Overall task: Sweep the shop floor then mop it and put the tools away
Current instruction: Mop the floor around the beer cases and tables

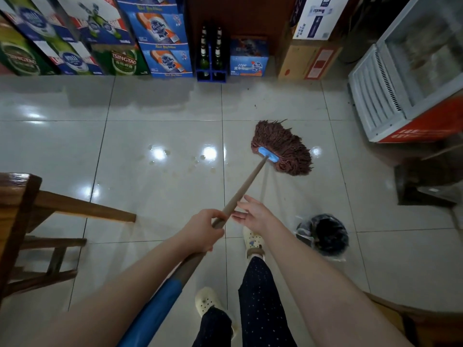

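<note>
Our left hand (203, 231) is wrapped round the mop handle (246, 185). Our right hand (254, 214) is loose with straight fingers, just beside the handle, and we cannot tell if it touches. The brown mop head (285, 149) lies on the shiny tile floor (162, 196). A bin (323, 234) stands near our right arm, and beer cartons (160, 41) line the wall.

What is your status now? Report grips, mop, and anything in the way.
Left grip holds the mop handle; right grip open beside it. Mop head down on the tiled floor. Black bin close on the right, wooden table at left.
</note>
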A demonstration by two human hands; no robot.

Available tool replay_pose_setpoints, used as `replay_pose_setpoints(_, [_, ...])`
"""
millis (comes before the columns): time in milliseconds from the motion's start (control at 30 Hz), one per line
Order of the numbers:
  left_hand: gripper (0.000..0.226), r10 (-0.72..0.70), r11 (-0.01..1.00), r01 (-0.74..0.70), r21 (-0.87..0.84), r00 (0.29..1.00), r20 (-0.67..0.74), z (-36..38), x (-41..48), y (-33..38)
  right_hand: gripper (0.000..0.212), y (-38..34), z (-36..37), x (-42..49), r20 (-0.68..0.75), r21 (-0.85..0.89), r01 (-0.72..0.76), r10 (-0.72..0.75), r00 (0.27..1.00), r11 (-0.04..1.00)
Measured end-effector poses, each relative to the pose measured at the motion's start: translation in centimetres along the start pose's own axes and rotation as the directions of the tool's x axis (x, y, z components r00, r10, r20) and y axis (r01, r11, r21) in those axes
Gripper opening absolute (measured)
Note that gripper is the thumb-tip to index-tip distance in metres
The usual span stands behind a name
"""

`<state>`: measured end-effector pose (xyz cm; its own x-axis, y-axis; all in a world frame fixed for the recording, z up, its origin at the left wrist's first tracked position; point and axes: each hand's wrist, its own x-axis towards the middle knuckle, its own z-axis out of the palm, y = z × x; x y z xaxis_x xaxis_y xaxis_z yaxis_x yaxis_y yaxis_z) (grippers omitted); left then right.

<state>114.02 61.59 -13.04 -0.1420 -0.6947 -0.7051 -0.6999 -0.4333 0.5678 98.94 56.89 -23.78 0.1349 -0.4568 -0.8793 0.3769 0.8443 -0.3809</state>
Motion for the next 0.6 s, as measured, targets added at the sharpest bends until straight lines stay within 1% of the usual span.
replay_pose_setpoints(100, [0.037,-0.016,1.0,0.016,0.013,1.0,0.01,-0.4,1.2,1.1,0.061,-1.3,-0.7,1.3,0.011,-0.016,-0.001,0.002,1.0,1.0])
replay_pose_setpoints(267, [0.036,0.008,1.0,-0.008,0.014,1.0,-0.008,-1.0,6.4,5.3,0.059,-6.3,-1.6,4.1,-0.044,0.079,0.021,-0.018,0.999,0.997])
replay_pose_setpoints(367, [0.037,0.036,0.999,-0.036,0.016,0.999,-0.008,-1.9,10.8,9.1,0.058,-11.1,-2.5,6.1,-0.067,0.095,0.051,-0.044,0.997,0.994])
replay_pose_setpoints(600, [0.038,0.054,0.998,-0.055,0.022,0.998,0.021,-4.0,21.3,17.8,0.063,-23.7,-5.7,11.7,-0.082,0.03,0.062,-0.059,0.995,0.998])
